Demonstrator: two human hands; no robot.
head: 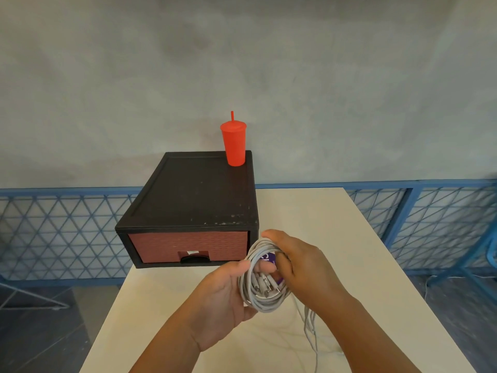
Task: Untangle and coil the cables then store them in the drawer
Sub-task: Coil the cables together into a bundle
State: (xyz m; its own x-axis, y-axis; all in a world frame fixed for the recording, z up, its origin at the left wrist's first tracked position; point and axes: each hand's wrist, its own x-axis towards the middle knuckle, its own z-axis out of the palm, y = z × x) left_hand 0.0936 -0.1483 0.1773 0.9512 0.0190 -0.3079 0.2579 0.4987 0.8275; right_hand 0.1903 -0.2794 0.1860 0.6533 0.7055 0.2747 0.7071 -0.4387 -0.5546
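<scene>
Left grip and right grip both clutch cables, mostly coiled; tails dangle 5 o'clock. Drawer, 11 o'clock, apparently unopened.

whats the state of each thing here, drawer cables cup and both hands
drawer, closed
cables, mostly coiled into a loop, held above the table, loose tails hanging
red cup, upright on the drawer unit, lid and straw on
left hand, grips the cables
right hand, fingers curled round the cables
</scene>
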